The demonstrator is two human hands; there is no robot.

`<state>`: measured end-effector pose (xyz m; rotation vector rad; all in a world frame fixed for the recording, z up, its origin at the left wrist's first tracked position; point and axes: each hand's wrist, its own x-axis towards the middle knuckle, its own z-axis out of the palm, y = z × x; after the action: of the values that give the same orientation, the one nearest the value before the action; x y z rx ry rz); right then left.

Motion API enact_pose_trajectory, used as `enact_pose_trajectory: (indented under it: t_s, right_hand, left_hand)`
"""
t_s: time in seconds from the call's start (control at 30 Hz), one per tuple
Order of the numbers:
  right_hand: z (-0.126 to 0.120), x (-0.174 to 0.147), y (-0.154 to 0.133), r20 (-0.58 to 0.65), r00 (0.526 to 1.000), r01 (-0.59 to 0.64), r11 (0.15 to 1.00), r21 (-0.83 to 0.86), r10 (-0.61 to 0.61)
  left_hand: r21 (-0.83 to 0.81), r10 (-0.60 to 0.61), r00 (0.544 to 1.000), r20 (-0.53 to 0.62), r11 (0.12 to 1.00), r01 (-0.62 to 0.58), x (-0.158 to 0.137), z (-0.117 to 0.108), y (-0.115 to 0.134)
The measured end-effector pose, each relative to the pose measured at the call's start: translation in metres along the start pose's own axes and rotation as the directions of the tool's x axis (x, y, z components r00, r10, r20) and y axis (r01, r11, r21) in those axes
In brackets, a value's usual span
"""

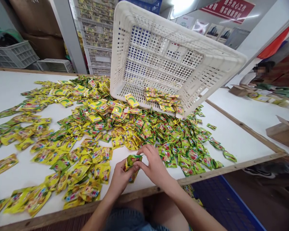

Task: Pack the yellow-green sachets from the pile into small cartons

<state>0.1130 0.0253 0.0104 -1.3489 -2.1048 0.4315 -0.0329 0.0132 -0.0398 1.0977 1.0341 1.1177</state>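
Near the table's front edge, my left hand (122, 175) is closed around small candy packets (132, 159), a green one showing on top and a yellow edge below. The fingers of my right hand (151, 162) are bent over the same packets, thumb and fingertips pinching the green one's right end. Beyond my hands lies a heap of green packets (192, 154) with red fruit pictures. Yellow packets (80, 170) spread loosely to the left. Several small yellow-green boxes (118, 109) rest on the heap.
A white plastic crate (178, 35) lies tipped on its side behind the heap, more small boxes (163, 99) inside. Wooden strips (144, 192) edge the white table. A blue crate (228, 202) stands below at right. A person (260, 70) is at the far right, near cardboard boxes (283, 131).
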Motion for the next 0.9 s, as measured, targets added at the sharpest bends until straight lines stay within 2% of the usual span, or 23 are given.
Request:
enact_pose_trajectory:
  t_s: [0.17, 0.33, 0.53, 0.7, 0.83, 0.9]
  right_hand:
    - [0.001, -0.002, 0.001, 0.015, 1.0, 0.0, 1.0, -0.029, 0.0]
    - [0.001, -0.007, 0.003, 0.051, 0.999, 0.002, 0.999, -0.034, -0.001]
    - [0.0, -0.008, -0.001, 0.103, 0.995, 0.017, 0.999, -0.031, -0.014]
    - [0.001, -0.002, -0.003, 0.13, 0.989, 0.077, 0.993, -0.09, -0.065]
    - [-0.003, 0.003, -0.002, 0.215, 0.969, 0.152, 0.979, -0.133, -0.121]
    - [-0.003, 0.004, -0.003, 0.214, 0.968, 0.164, 0.973, -0.163, -0.127]
  left_hand:
    - [0.016, 0.012, 0.999, 0.031, 1.0, -0.012, -0.005, 0.0, -0.002]
    - [0.035, 0.022, 1.0, -0.022, 0.999, -0.021, -0.009, 0.001, -0.007]
    - [0.023, 0.04, 0.996, 0.082, 0.999, -0.042, -0.009, -0.005, -0.014]
    - [0.035, 0.068, 0.992, 0.108, 0.997, -0.072, -0.013, -0.006, -0.011]
    - [0.029, 0.049, 0.993, 0.104, 0.998, -0.053, -0.013, -0.005, -0.01]
    - [0.009, 0.035, 0.994, 0.101, 0.999, -0.036, -0.013, -0.005, -0.011]
